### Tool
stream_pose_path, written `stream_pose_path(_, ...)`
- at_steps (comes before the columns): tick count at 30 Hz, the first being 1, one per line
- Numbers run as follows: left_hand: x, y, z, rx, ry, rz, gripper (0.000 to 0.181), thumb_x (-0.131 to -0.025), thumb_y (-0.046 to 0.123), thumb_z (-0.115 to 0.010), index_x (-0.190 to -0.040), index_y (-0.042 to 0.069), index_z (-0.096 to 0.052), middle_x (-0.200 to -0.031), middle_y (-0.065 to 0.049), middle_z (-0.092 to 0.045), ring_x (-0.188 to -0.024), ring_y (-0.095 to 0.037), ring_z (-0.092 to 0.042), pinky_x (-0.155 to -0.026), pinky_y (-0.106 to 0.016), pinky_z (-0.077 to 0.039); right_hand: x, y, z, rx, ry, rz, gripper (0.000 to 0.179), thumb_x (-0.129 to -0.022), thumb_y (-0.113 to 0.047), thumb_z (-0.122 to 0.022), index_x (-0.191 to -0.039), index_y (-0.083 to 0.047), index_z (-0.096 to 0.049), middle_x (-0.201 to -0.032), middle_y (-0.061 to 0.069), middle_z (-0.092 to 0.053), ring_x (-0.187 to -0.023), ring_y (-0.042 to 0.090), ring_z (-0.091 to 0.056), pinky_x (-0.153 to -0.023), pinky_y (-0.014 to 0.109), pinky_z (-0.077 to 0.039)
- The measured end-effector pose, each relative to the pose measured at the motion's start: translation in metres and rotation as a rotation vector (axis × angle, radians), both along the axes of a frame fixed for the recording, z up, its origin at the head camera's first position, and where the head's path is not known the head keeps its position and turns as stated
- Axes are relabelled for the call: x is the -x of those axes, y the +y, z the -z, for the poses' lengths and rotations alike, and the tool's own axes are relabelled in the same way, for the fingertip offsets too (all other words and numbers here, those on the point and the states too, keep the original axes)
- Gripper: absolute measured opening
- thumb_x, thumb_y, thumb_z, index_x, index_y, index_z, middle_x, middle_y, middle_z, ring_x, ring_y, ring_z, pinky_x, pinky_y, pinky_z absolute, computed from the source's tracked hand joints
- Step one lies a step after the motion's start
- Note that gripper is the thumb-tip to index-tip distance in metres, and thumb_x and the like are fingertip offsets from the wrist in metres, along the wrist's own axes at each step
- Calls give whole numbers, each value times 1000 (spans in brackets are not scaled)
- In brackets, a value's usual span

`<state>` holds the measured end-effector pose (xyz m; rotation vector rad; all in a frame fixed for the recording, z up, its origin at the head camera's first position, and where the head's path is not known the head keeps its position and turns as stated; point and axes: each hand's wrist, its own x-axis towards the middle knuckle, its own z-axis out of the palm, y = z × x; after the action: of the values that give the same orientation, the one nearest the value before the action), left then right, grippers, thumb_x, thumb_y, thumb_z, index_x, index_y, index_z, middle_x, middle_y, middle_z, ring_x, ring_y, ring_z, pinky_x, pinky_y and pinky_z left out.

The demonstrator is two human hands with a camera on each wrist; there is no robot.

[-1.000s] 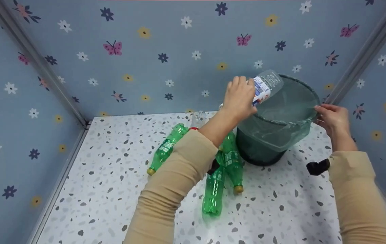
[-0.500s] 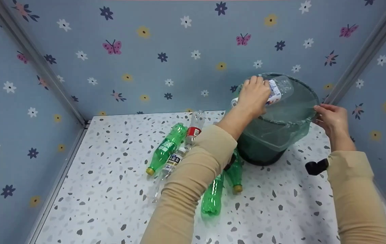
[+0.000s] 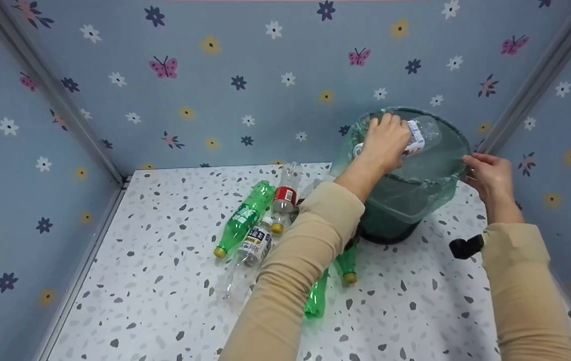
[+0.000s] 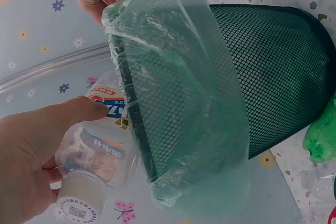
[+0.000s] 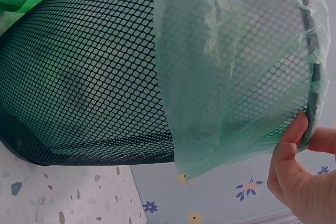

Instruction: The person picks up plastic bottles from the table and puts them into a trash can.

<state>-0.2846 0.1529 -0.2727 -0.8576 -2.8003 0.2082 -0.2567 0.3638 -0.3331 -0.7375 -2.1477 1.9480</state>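
Observation:
My left hand (image 3: 385, 143) grips a clear plastic bottle (image 4: 97, 153) with a white cap and a blue, white and red label. In the head view that bottle lies tilted over the mouth of a dark green mesh bin (image 5: 100, 77), its base over the opening. A thin green bag (image 4: 194, 103) lines the bin and folds down over the rim. On the bin's right side my right hand (image 3: 493, 180) pinches the bagged rim between thumb and fingers, as the right wrist view also shows.
Left of the bin lie a green bottle (image 3: 245, 218), a clear bottle with a red label (image 3: 285, 195) and a clear bottle with a white-and-dark label (image 3: 255, 243). More green bottles (image 3: 316, 298) are partly behind my left sleeve. Patterned panels (image 3: 245, 65) enclose the speckled surface (image 3: 165, 281).
My left hand has moved right with the clear bottle, from the bin's left edge to over its opening. Bottles behind the left arm have come into view. The right hand keeps its hold.

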Motion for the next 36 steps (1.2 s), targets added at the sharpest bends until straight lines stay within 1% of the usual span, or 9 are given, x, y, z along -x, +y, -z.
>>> stream_pose_path(8,0,-1,3,-29,-3,34,53,-83,42,-55,-125,11,-46,-119,-2,-46,-108,-16,-39,-86,-31,-35,-2,-1,0,4,5,-11,25,-85,-23,-58,-106,-12,-49,-100,2,-44,-86,12,-50,-59,13,-47)
stream_pose_path(11,0,-2,3,-25,-11,46,50,-85,41,-53,-126,12,-46,-121,-2,-44,-109,-16,-39,-85,-30,-36,-1,-2,0,-5,1,-14,37,-85,-24,-57,-118,-9,-47,-100,1,-44,-86,12,-50,-59,12,-46)
stream_pose_path(15,0,-5,4,-12,-32,60,49,-86,39,-52,-126,12,-46,-123,-3,-42,-113,-17,-38,-86,-30,-36,-1,-2,0,-22,-9,-6,56,-86,-25,-56,-133,-3,-37,-99,-1,-43,-84,9,-49,-57,11,-45)
stream_pose_path(17,0,-7,5,-17,-44,69,47,-87,37,-51,-126,12,-46,-123,-4,-42,-114,-17,-38,-87,-31,-36,0,-2,1,-25,-11,0,59,-86,-26,-56,-135,-2,-34,-99,-2,-43,-84,9,-49,-56,10,-45)
stream_pose_path(21,1,-12,9,-59,-63,82,43,-89,34,-49,-126,11,-47,-123,-4,-44,-113,-18,-39,-88,-32,-36,0,-1,1,-14,-6,6,59,-85,-26,-57,-134,-2,-35,-99,-1,-43,-86,11,-50,-56,10,-45)
stream_pose_path(26,1,-21,14,-120,-84,76,43,-90,35,-48,-126,11,-47,-122,-4,-45,-112,-17,-41,-89,-31,-37,0,-1,3,-6,1,20,56,-84,-25,-59,-132,-3,-38,-99,0,-44,-87,13,-50,-56,11,-45)
stream_pose_path(29,0,-28,19,-174,-75,72,46,-90,36,-47,-127,10,-46,-123,-4,-46,-112,-17,-42,-91,-30,-37,0,-1,3,9,6,30,53,-84,-25,-59,-128,-4,-41,-99,0,-44,-87,14,-50,-57,12,-46)
stream_pose_path(32,-4,-36,23,-257,-34,73,44,-90,35,-48,-126,9,-47,-121,-5,-48,-110,-16,-45,-91,-28,-38,-1,0,3,24,13,27,49,-83,-25,-60,-124,-6,-43,-100,1,-44,-88,14,-51,-58,12,-46)
stream_pose_path(36,-11,-48,30,-406,34,78,40,-89,30,-52,-121,7,-52,-115,-6,-53,-105,-17,-49,-87,-27,-41,-1,1,3,23,17,20,52,-82,-27,-61,-126,-5,-43,-100,1,-44,-90,15,-51,-59,12,-47)
